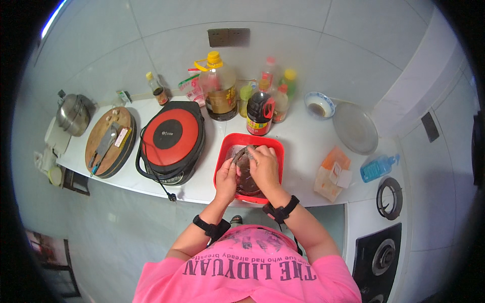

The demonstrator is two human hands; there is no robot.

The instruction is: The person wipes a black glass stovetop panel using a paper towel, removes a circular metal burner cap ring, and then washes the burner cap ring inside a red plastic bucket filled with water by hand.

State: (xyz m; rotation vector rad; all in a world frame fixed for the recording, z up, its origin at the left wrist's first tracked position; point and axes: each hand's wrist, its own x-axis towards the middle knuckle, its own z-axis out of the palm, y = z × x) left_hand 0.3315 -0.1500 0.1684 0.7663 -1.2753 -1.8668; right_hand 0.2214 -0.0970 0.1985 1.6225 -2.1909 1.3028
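Both hands are over a red plastic basin (280,151) at the counter's front edge. My left hand (227,177) pinches the lower left part of a dark, slender, curved thing (239,154), possibly a fish or an eel; its kind is not plain. On the upper right part of that same thing, the fingers of my right hand (264,166) are closed. Dark, murky water (248,183) lies in the basin below the fingers, with more dark matter along the lower rim. My palms and part of the held thing are hidden.
Left stand a red and black electric griddle (170,136) with its cord and a round chopping board (102,151) bearing a cleaver (107,140). Behind the basin are a soy sauce bottle (259,110) and an oil jug (219,91). Right are a bowl (319,105), a pump bottle (375,168) and a gas hob (373,265).
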